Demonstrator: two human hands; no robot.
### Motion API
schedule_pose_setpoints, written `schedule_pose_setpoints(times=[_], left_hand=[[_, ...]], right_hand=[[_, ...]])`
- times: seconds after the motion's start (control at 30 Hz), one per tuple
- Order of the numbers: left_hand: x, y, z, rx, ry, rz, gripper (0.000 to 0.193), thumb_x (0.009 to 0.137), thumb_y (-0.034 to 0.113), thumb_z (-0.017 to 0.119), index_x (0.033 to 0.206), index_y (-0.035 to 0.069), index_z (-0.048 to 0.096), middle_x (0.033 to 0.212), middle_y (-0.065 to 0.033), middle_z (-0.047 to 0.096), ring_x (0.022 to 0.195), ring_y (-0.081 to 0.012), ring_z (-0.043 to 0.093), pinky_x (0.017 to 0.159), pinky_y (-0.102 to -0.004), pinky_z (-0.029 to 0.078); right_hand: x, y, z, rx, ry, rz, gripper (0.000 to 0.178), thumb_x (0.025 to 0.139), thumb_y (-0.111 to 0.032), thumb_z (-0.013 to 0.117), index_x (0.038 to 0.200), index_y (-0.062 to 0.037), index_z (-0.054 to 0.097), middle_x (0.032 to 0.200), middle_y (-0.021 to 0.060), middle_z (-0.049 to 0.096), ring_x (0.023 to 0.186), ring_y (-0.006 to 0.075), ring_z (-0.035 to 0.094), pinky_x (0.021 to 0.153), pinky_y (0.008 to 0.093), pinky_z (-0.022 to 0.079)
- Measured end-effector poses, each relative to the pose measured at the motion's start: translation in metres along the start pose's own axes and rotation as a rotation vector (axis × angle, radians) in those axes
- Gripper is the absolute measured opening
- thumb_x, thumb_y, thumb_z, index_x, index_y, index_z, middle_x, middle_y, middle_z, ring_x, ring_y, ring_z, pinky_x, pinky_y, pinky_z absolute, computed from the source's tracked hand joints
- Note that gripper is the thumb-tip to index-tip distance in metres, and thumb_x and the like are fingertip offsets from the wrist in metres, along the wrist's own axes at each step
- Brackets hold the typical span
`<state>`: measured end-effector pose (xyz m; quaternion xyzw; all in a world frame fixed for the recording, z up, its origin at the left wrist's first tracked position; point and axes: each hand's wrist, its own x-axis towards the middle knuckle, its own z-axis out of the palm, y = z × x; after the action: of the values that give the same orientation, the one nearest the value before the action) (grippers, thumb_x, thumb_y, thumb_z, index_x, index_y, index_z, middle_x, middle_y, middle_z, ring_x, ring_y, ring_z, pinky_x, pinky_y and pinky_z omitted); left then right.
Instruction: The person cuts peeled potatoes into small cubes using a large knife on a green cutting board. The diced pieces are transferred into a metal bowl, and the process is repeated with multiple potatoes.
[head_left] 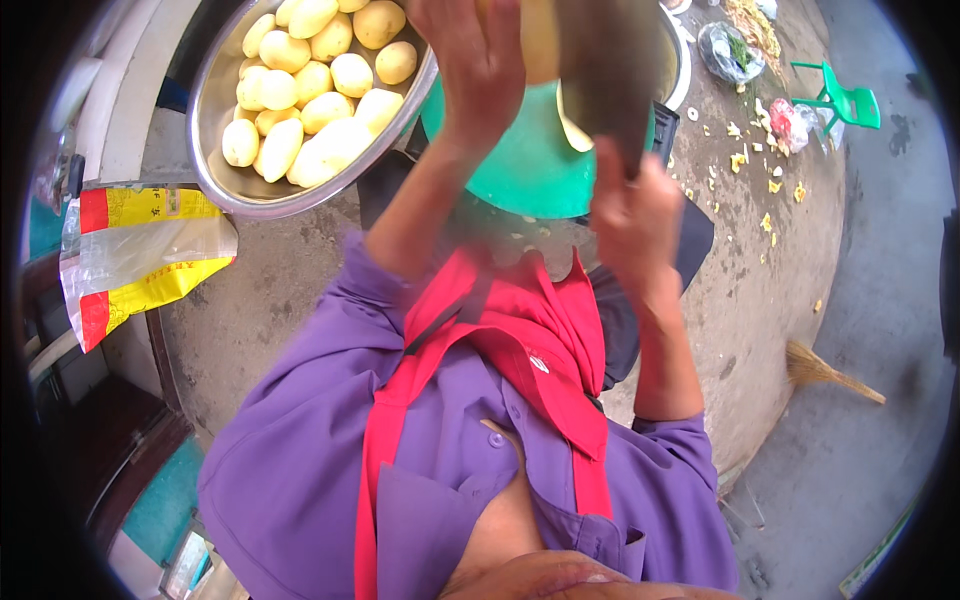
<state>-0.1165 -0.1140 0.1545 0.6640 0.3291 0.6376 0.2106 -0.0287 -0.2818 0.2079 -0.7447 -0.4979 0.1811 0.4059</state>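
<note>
At the far left of the scene, a large steel basin (215,150) is sitting on the concrete ground, and it is holding a heaped pile of peeled potatoes (305,85), pale yellow and clean of skin; judged from that pile, most of the peeling work is already done. Near the basin, a yellow and red plastic sack (140,260) is lying flat at the left edge. Moving toward the centre, the left hand (475,65) is reaching up and away from the body, its fingers curled closed around a potato (540,40), which is showing as a pale yellow patch at the top edge of the view, above a green plastic basin (525,160). Whether this potato is fully peeled cannot be told, since the hand is covering much of it. To its right, the right hand (630,205) is closing firmly around the handle of a broad dark cleaver (605,70), whose blade is standing upright just beside the potato; whether the edge is touching the potato cannot be told. Further right, yellow peel scraps (755,165) are lying scattered on the ground, which suggests cleanup is yet to be done. A green plastic stool (845,100) is standing at the far right, and a straw broom (830,372) is lying nearer, well apart from the hands.
</note>
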Motion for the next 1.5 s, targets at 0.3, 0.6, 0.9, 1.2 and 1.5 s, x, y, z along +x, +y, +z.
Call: schedule_pose_setpoints(times=[0.3, 0.6, 0.9, 1.2, 1.5], left_hand=[[-0.143, -0.119, 0.03, 0.158, -0.252, -0.563, 0.063, 0.103, 0.032, 0.047, 0.149, -0.006, 0.028, 0.154, -0.0277, 0.026, 0.142, -0.0426, 0.023, 0.117, -0.0478, 0.02], [-0.154, -0.109, 0.022, 0.086, -0.28, -0.6, 0.067, 0.102, 0.032, 0.047, 0.15, -0.007, 0.021, 0.157, -0.0269, 0.023, 0.146, -0.0401, 0.019, 0.12, -0.0473, 0.014], [-0.168, -0.129, 0.021, -0.059, -0.273, -0.706, 0.066, 0.105, 0.032, 0.039, 0.154, -0.003, 0.012, 0.161, -0.0226, 0.015, 0.15, -0.0341, 0.013, 0.122, -0.0399, 0.012], [-0.167, -0.112, 0.02, -0.154, -0.249, -0.745, 0.066, 0.106, 0.035, 0.035, 0.154, -0.003, 0.011, 0.162, -0.0213, 0.012, 0.151, -0.0323, 0.01, 0.122, -0.0389, 0.011], [-0.163, -0.102, 0.028, -0.165, -0.223, -0.765, 0.065, 0.107, 0.038, 0.03, 0.155, -0.003, 0.011, 0.163, -0.02, 0.009, 0.151, -0.0304, 0.007, 0.122, -0.0379, 0.01]], right_hand=[[0.044, 0.107, 0.097, -0.215, -0.406, 0.348, 0.034, 0.093, -0.02, 0.053, 0.077, 0.0072, 0.066, 0.084, 0.0317, 0.066, 0.083, 0.0436, 0.068, 0.075, 0.0499, 0.054], [0.04, 0.115, 0.09, -0.188, -0.519, 0.347, 0.026, 0.089, -0.011, 0.051, 0.084, 0.0122, 0.061, 0.061, 0.0191, 0.06, 0.05, 0.0267, 0.062, 0.047, 0.0423, 0.049], [0.043, 0.141, 0.078, 0.127, -0.434, 0.471, 0.025, 0.089, -0.017, 0.057, 0.091, 0.0081, 0.059, 0.062, 0.0068, 0.055, 0.047, 0.0163, 0.055, 0.04, 0.0343, 0.046], [-0.003, 0.052, 0.047, -0.102, -0.243, 0.14, 0.022, 0.094, -0.014, 0.052, 0.098, 0.0063, 0.06, 0.071, 0.026, 0.062, 0.06, 0.0362, 0.06, 0.059, 0.0459, 0.048], [-0.012, 0.066, 0.056, -0.268, -0.306, 0.14, 0.022, 0.093, -0.013, 0.054, 0.086, 0.0067, 0.061, 0.077, 0.0307, 0.063, 0.078, 0.0474, 0.063, 0.07, 0.0534, 0.049]])
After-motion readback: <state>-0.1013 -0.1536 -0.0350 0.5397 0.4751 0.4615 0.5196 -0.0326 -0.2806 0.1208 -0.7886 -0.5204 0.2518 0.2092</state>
